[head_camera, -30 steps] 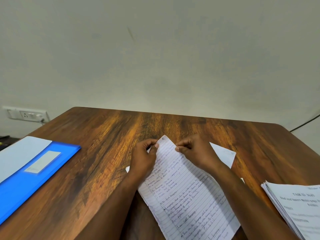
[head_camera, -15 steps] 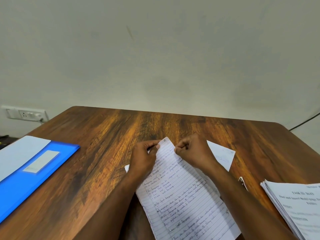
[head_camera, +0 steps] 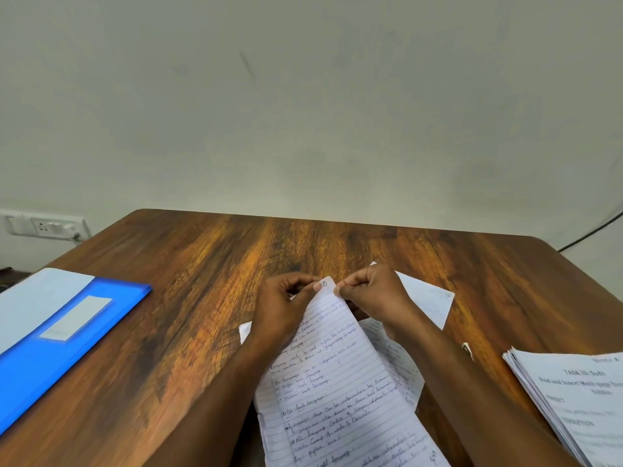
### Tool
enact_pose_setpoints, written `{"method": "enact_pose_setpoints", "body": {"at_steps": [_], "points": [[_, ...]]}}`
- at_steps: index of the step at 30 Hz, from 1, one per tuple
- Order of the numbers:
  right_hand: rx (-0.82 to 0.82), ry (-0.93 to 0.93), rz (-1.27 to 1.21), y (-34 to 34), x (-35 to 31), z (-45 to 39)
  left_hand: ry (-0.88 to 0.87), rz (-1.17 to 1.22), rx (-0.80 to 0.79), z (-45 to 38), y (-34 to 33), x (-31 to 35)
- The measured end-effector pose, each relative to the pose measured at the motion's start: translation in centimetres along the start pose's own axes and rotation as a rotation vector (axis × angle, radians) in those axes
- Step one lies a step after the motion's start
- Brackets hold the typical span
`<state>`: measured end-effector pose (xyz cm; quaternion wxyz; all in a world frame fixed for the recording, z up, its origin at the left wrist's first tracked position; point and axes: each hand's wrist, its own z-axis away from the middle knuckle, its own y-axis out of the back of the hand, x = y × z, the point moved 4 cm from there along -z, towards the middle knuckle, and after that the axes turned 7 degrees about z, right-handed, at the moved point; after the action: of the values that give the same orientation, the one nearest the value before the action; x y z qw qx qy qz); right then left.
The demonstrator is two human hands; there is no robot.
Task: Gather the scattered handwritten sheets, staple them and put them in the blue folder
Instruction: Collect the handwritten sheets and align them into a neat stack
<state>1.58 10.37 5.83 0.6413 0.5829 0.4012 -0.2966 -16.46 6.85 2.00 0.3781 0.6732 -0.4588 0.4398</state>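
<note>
Change, head view: both hands are drawing closer together at the top corner of the lined page than half a second ago, and the white sheet behind them is showing more of its far corner.
Left hand (head_camera: 281,310): curling its fingers and pinching the top corner of the handwritten sheets (head_camera: 337,382), thumb tip pressing right beside the circled page number, just below frame centre.
Right hand (head_camera: 374,298): pinching the same corner from the other side, knuckles bunched; the two hands are nearly touching, with only the paper tip showing between them.
Where the sheets are lying: the top page is running from the pinched corner down to the lower edge of the frame, bowing upward along its length; further sheets are fanning out beneath it, one white corner (head_camera: 435,298) poking out to the right of the right hand.
Blue folder (head_camera: 67,348): lying at the left edge of the frame on the table (head_camera: 209,264), well apart from the sheets.
Printed stack (head_camera: 573,399): sitting at the lower right, apart from the handwritten pages.
Stapler: not showing anywhere that I can identify.
Handling judgement: these pages are looking light, limp and easily creased, so they are likely sliding over one another; squaring the edges and gripping along the corner where the staple goes seems safest.
Progress judgement: gathering appears to be under way, stapling not yet done.
</note>
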Motion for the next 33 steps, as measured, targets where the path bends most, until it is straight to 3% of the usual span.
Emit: {"method": "enact_pose_setpoints", "body": {"at_steps": [7,12,15,21,28,33], "points": [[-0.081,-0.064,0.033,1.5,0.5,-0.1,0.021,-0.043,0.01,-0.1,-0.1,-0.4],[0.204,-0.072,0.593,8.2,3.7,-2.4,0.036,-0.036,0.007,-0.2,0.0,-0.9],[0.258,-0.199,0.693,11.3,6.6,-3.2,0.026,-0.041,-0.007,-0.3,-0.1,-1.0],[0.218,-0.415,0.627,13.3,11.4,-3.3,0.047,-0.058,0.009,-0.4,-0.3,-1.7],[0.173,-0.404,0.437,12.6,10.3,-3.0,0.045,-0.058,-0.001,-0.3,-0.4,-1.6],[0.236,-0.266,0.057,12.6,8.9,-2.4,0.041,-0.032,-0.008,-0.3,-0.3,-1.4]]}}
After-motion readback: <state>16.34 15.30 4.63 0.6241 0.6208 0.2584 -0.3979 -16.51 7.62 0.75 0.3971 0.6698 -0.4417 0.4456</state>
